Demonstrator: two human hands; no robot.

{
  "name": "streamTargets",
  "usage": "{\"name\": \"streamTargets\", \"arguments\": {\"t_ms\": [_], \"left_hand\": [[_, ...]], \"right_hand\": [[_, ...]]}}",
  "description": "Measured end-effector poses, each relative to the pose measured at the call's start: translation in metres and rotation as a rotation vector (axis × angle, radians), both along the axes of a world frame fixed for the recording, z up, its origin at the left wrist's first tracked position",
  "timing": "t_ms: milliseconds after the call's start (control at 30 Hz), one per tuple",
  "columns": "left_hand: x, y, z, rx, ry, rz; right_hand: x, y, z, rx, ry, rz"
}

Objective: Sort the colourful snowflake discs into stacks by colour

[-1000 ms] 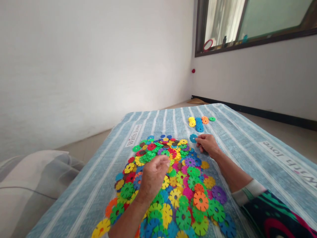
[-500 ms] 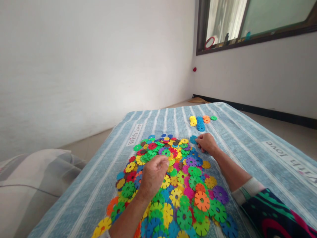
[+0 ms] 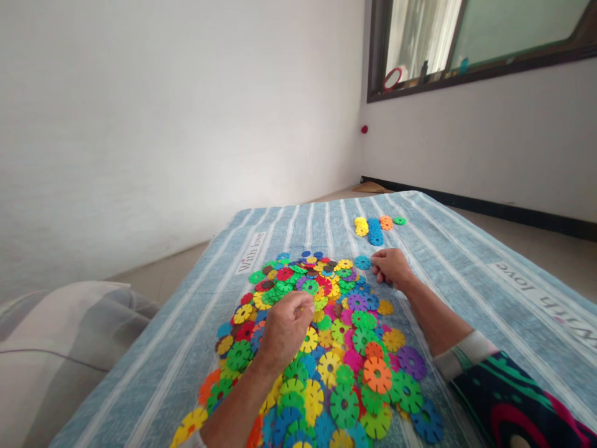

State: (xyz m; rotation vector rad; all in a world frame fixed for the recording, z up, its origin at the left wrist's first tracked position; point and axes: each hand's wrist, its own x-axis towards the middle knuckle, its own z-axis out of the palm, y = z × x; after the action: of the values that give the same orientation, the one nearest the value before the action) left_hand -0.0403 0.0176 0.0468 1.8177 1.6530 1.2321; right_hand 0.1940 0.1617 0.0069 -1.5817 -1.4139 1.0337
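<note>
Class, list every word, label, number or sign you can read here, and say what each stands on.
"With love": left side of the striped cloth.
"With love": right side of the same cloth, upside down.
Dark item on the window ledge: any label is too small to read.
Colourful discs: no readable text.

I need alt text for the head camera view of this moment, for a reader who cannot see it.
A person's bare left hand is curled over a spread of multicoloured notched plastic discs, the right hand beside a single blue notched disc. Beyond, a small group of yellow, blue, orange and green discs lies on the blue-and-white striped cloth.
</note>
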Motion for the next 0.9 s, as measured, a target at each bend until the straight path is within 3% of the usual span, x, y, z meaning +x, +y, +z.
{"name": "streamTargets", "arguments": {"t_ms": [200, 400, 633, 900], "left_hand": [[-0.001, 0.001, -0.01, 0.081, 0.165, -0.085], [-0.002, 0.002, -0.018, 0.078, 0.431, -0.157], [-0.005, 0.004, -0.025, 0.077, 0.428, -0.176], [-0.008, 0.005, -0.02, 0.076, 0.494, -0.181]], "right_hand": [[0.0, -0.006, 0.001, 0.061, -0.05, 0.036], [-0.004, -0.011, 0.001, 0.193, -0.29, 0.04], [-0.007, -0.01, -0.006, 0.273, -0.496, -0.005], [-0.005, -0.011, -0.008, 0.307, -0.506, -0.017]]}}
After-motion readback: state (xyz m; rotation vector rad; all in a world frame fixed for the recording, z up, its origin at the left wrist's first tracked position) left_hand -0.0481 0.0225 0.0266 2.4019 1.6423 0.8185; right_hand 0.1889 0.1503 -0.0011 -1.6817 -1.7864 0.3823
